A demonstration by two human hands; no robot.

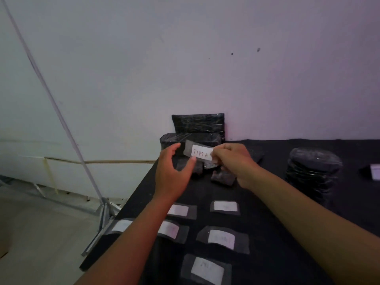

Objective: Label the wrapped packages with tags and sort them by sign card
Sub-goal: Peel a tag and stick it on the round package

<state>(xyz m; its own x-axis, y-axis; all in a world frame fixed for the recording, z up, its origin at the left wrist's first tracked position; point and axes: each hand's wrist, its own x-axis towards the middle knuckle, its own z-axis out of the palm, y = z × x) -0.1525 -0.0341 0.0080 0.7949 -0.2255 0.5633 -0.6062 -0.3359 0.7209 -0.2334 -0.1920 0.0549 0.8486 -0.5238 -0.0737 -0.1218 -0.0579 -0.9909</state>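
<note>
Labelling step. The right hand pinches the right end of a tag, a white paper slip lettered "TIMA" backed by a wider strip of clear, slightly grey tape. The left hand is spread open beside the tag's left end, with its thumb tip touching or very near the lower left edge; it grips nothing. The tag is held in the air above a cluster of small wrapped packages at the far left of the table.

The next move appears to call for lowering the tag flat onto 1 package and pressing the tape margins down; which package is intended cannot be told.

Materials: the packages are dark blocks in glossy, wrinkled film. 2 larger flat ones stand against the wall, and a round stack of wrapped discs sits well apart on the right. The table wears a matte black cloth. 6 more tags lie on it near the person, their writing too faint to read. A white card, possibly a sign card, is cut off at the right edge.
</note>
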